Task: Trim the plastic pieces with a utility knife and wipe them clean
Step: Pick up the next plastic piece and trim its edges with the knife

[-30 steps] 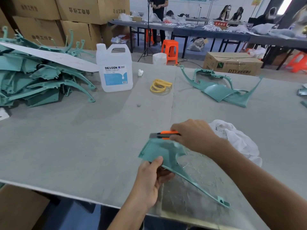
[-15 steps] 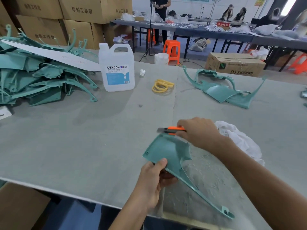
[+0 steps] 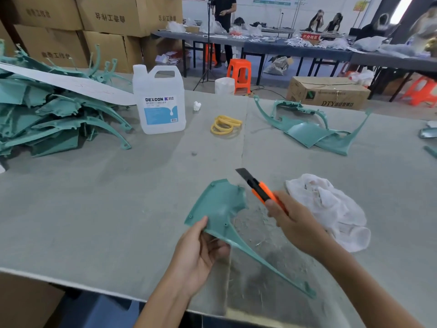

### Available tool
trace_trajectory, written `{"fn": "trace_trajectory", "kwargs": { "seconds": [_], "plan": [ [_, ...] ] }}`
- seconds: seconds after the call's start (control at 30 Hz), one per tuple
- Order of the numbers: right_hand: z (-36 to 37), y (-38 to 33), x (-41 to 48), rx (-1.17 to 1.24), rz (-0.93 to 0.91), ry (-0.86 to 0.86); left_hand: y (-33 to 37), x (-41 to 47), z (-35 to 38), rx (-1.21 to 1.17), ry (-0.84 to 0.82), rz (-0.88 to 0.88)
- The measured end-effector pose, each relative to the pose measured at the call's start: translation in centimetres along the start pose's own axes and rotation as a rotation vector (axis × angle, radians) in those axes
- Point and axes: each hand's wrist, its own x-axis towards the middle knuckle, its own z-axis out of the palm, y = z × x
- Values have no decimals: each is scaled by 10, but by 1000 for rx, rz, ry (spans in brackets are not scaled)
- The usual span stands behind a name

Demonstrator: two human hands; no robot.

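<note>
My left hand (image 3: pixel 198 254) grips the lower edge of a teal plastic piece (image 3: pixel 218 204), thumb on top, holding it tilted above the grey table (image 3: pixel 94 209); its thin arm runs down to the right. My right hand (image 3: pixel 293 221) holds an orange utility knife (image 3: pixel 259 189) with the dark blade out, pointing up and left, just off the piece's right edge. A crumpled white cloth (image 3: pixel 331 207) lies to the right of my right hand.
A heap of teal pieces (image 3: pixel 47 114) fills the far left, a few more teal pieces (image 3: pixel 307 131) lie at the far right. A clear DEXCON jug (image 3: pixel 159 100), yellow rings (image 3: pixel 224 125) and a small white wad (image 3: pixel 197 105) stand mid-table. Shavings litter the near area.
My right hand has pulled the knife back to the right and tipped it upright, off the piece's top edge. My left hand has turned the piece slightly.
</note>
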Motion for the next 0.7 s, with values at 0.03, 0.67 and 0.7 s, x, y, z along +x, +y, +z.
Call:
{"fn": "trace_trajectory", "kwargs": {
  "seconds": [0.03,0.67,0.7],
  "plan": [
    [4,-1,-6,45,-12,-6,2,0,-1,-21,3,1],
    [48,-31,-20,116,-48,6,24,-33,-1,-584,-283,-289],
    [49,-34,-18,79,-47,17,25,-33,-4,-603,-283,-295]
  ]
}}
